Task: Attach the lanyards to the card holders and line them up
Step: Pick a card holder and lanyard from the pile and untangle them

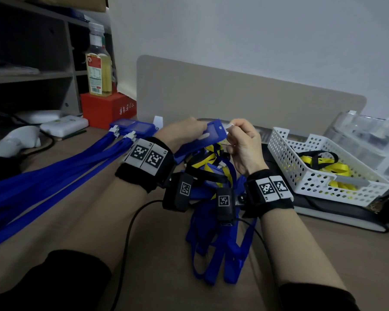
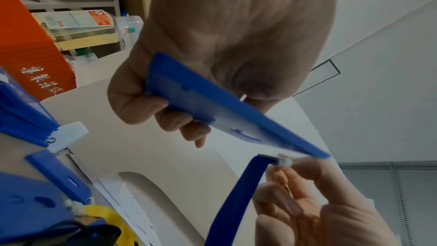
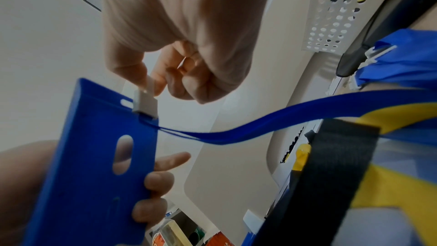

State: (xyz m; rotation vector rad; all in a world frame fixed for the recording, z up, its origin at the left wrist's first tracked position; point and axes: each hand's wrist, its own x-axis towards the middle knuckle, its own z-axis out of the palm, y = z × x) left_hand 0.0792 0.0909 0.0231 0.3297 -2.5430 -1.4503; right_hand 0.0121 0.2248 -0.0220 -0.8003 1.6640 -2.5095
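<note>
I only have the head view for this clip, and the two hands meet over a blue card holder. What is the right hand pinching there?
Observer: The right hand pinches a white clip sitting at the top slot of the blue card holder.
Operator: Is a lanyard on that clip?
Observer: Yes, a blue lanyard runs from the clip off toward the pile.
Operator: How does the left hand hold the holder?
Observer: The left hand grips it with fingers curled round one long edge.
</note>
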